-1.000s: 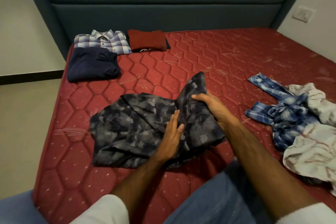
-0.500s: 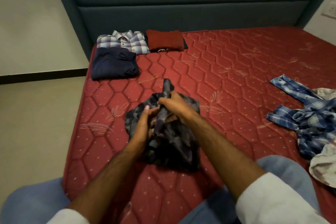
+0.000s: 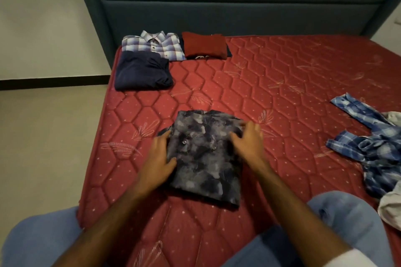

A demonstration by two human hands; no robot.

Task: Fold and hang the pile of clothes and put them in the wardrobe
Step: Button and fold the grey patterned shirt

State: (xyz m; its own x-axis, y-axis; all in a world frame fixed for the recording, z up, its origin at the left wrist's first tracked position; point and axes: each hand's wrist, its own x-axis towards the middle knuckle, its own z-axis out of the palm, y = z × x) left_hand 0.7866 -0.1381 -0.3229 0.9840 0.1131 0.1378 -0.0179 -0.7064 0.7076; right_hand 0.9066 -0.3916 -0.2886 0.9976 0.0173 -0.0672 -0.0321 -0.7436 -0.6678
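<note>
One dark mottled shirt (image 3: 206,156) lies folded into a neat rectangle on the red mattress (image 3: 282,84), near its front edge and toward the left side. Two small buttons show on its upper face. The left hand (image 3: 159,158) rests against the shirt's left edge, fingers straight and loose, thumb touching the cloth; its grip holds nothing. The right hand (image 3: 247,138) lies flat on the shirt's upper right corner, fingers spread and relaxed, gripping nothing.

Three folded garments sit at the mattress's far left corner, by the headboard (image 3: 217,6): one checked shirt (image 3: 152,46), one navy garment (image 3: 141,71) just in front of it and touching it, and one dark red garment (image 3: 204,46) beside the checked shirt to the right.

At the right edge of the mattress lies an unfolded heap: one blue checked shirt (image 3: 368,145), crumpled, with pale cloth (image 3: 390,208) against it; how many pale pieces there are I cannot tell.
</note>
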